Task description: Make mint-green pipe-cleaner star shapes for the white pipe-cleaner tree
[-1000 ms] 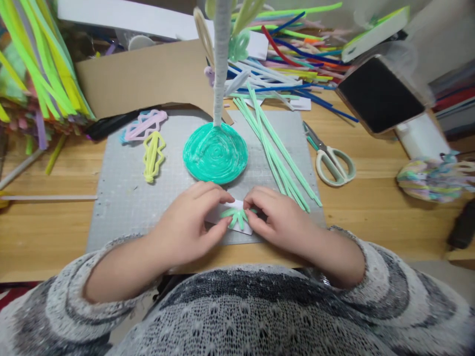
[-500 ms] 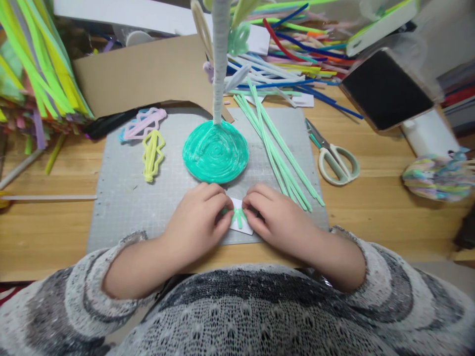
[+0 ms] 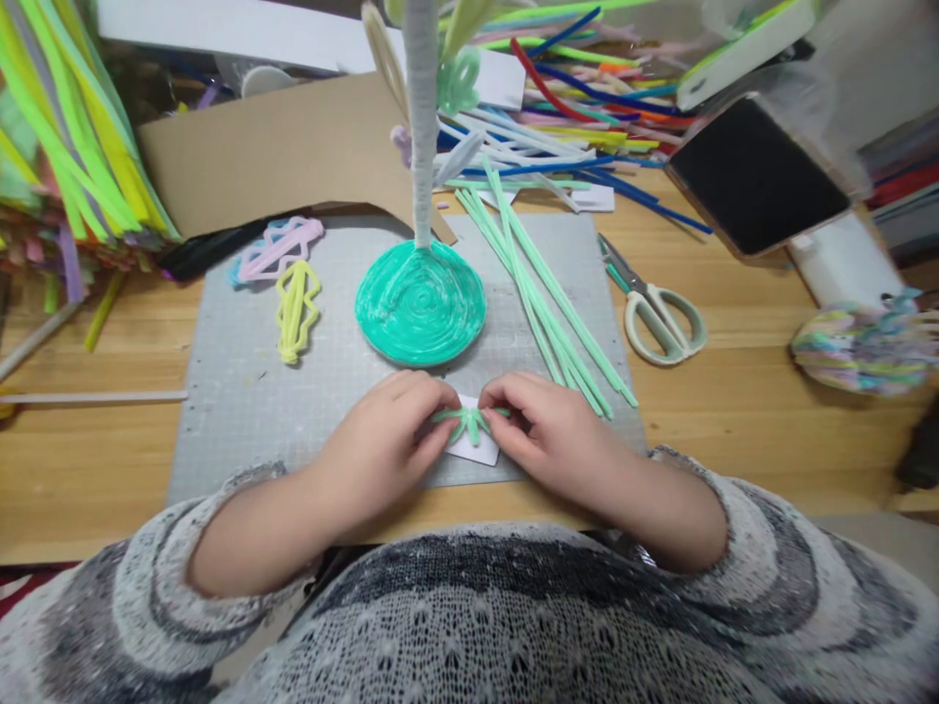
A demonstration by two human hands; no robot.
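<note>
Between my hands is a small mint-green pipe cleaner bow (image 3: 470,422), its loops spread to both sides and short ends hanging down. My left hand (image 3: 400,420) pinches its left side between thumb and fingers. On the opposite side, my right hand (image 3: 534,418) is closed on the right loop. Beneath the bow a small white card (image 3: 476,452) lies on the grey cutting mat (image 3: 330,411). Just beyond my hands stands a round green coiled base (image 3: 422,303) with a white wrapped stem (image 3: 422,127) rising from it.
Long mint-green pipe cleaners (image 3: 547,303) lie right of the base, with scissors (image 3: 664,318) beside them. Yellow (image 3: 297,311) and pink (image 3: 283,249) zigzag pieces rest on the left. Behind are a cardboard sheet (image 3: 271,156) and a dark-screened phone (image 3: 759,176).
My fingers have shifted slightly outward and lifted the bow a little, so more of its loops show. The whole view has drifted slightly.
</note>
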